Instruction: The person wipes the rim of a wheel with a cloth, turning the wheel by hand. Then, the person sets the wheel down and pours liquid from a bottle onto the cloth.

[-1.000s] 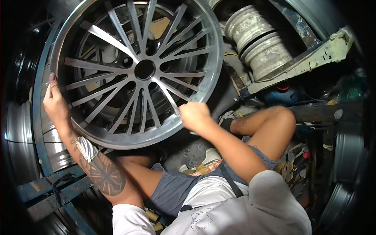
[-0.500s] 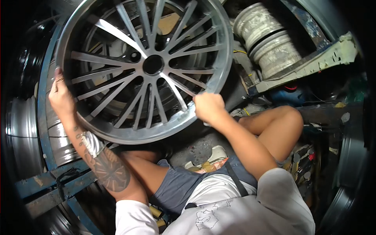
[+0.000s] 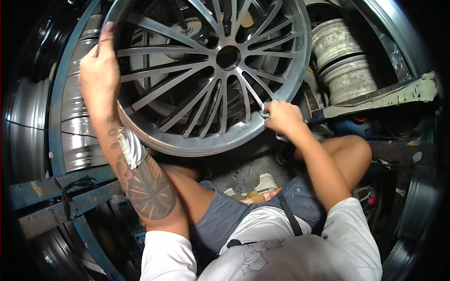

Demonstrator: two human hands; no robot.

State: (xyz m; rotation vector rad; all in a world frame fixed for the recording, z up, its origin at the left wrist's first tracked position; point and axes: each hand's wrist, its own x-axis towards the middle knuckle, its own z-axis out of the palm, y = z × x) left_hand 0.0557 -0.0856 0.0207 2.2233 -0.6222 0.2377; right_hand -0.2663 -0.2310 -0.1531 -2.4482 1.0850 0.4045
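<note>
Wheel [image 3: 228, 74] is right in front of us, just past our knees, spoked face turned our way and its top edge out of view; what props it from behind, we can't make out. Our left hand [image 3: 100, 74] is wrapped on its left edge, thumb laid up along the rim. Our right hand [image 3: 285, 118] is curled closed at the lower right, by the spoke tips, with a pale scrap [image 3: 281, 137] poking out below; cloth or paper, we honestly can't tell.

For this bit, we'd let the left hand do the steadying so nothing rocks, keep the right wrist loose, and press evenly along the curve instead of digging in at one spoke end. Mind the knuckles near those edges too.

Further out, two scuffed rims [image 3: 349, 80] sit off to the right, a blue frame [image 3: 57, 122] runs down the left, and grey floor [image 3: 246, 165] shows between our bent legs.
</note>
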